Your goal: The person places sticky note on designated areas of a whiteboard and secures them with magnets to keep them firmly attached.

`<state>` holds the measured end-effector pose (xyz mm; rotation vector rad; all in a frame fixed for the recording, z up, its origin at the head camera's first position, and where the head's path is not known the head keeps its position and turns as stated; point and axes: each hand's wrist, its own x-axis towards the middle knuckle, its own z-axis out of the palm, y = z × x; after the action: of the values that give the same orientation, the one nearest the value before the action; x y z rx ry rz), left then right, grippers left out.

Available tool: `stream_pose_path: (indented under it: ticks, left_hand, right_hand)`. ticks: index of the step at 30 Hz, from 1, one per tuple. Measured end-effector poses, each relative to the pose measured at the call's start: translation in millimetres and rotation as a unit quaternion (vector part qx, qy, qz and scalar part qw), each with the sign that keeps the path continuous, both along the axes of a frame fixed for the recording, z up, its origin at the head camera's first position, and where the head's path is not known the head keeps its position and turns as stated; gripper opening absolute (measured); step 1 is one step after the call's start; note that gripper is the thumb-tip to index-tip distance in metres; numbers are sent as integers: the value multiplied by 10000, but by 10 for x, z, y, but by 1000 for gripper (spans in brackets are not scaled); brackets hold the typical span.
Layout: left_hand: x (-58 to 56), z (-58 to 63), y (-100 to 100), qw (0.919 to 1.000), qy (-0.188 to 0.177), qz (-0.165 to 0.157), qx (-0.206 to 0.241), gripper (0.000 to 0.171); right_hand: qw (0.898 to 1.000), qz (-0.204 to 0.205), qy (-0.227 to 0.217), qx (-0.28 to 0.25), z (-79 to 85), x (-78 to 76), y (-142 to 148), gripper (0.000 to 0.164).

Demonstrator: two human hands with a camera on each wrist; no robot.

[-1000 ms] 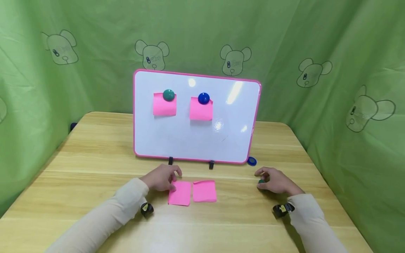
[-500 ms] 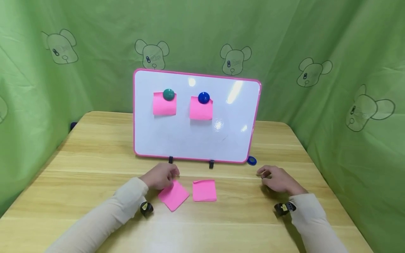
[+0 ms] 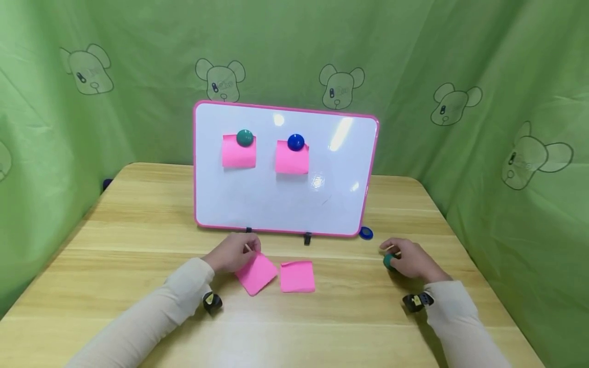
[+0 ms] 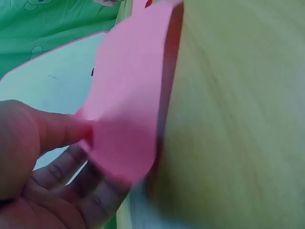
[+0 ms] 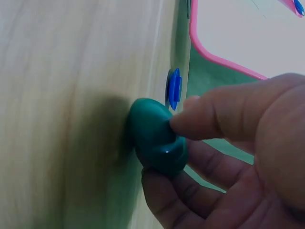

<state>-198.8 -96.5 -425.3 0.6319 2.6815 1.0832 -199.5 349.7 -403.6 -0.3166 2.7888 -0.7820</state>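
My left hand [image 3: 233, 253] pinches the upper corner of a pink sticky note [image 3: 256, 275], thumb on one face and fingers behind. In the left wrist view that note [image 4: 126, 90] bends and rises off the tabletop. A second pink sticky note [image 3: 297, 277] lies flat just to its right, top edge curled. On the right, my right hand [image 3: 411, 259] holds a round green magnet [image 3: 389, 262] between thumb and fingers. Seen from the right wrist, the magnet [image 5: 158, 136] is close above the wood; whether it touches is unclear.
Behind the hands stands a pink-framed whiteboard [image 3: 276, 204] on black feet. It bears two pink notes, one under a green magnet [image 3: 245, 138], one under a blue magnet [image 3: 296, 142]. Another blue magnet [image 3: 366, 233] lies by its lower right corner. Green curtains [image 3: 285, 46] surround the table.
The left note first turned and shifted left under my left hand, then its corner came up in a pinch. My right hand drew slightly rightward, and the green magnet shows more between its fingers.
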Motion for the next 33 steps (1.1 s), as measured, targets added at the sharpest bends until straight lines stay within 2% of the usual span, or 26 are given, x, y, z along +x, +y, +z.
stream_pose_path:
  ticks: [6, 14, 16, 22, 28, 33]
  left_hand:
    - [-34, 8, -24, 9999, 125, 8, 83, 12]
    - [-55, 38, -26, 9978, 558, -192, 293, 8]
    - [-56, 42, -22, 9980, 538, -177, 286, 8]
    - [-59, 90, 20, 9991, 192, -47, 388, 27]
    - [-121, 134, 40, 9972, 390, -4, 644, 18]
    - [-164, 190, 57, 9978, 495, -68, 426, 15]
  right_hand:
    - [9998, -193, 17, -104, -13, -2, -11, 30]
    - [9996, -242, 132, -10, 51, -12, -29, 27]
    - [9996, -241, 155, 16, 69, -14, -33, 27]
    - [9993, -210, 311, 32, 113, -42, -29, 28]
    - [9979, -159, 629, 69, 158, -80, -42, 28]
    - [9965, -174, 821, -2, 205, -102, -101, 29]
